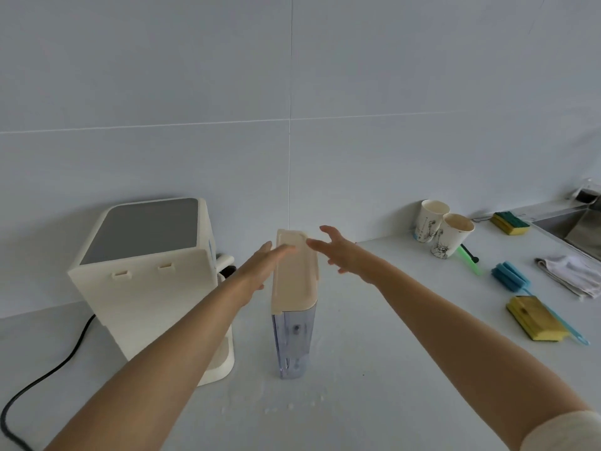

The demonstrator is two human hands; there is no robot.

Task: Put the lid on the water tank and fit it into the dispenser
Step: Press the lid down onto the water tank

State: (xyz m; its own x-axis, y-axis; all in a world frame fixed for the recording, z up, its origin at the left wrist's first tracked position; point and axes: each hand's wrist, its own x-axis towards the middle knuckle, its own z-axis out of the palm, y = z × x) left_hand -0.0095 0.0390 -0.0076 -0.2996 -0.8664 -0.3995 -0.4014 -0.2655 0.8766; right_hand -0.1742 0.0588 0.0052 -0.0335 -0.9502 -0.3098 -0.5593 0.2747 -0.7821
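Note:
A tall, narrow clear water tank (293, 340) stands upright on the white counter, mid-frame. A cream lid (294, 275) sits on top of it. My left hand (263, 266) is at the lid's left side, fingers stretched flat, fingertips on or just over the far end. My right hand (344, 253) hovers at the lid's right side with fingers spread, holding nothing. The cream dispenser (149, 275) stands to the left of the tank, its back panel with two slots turned toward me.
A black power cord (48, 372) runs from the dispenser to the left front. Two paper cups (442, 229), sponges (535, 317), a blue brush (510, 276), a green tool and a white cloth (572, 276) lie at right. A sink (585, 229) is at far right. Water drops spot the counter in front.

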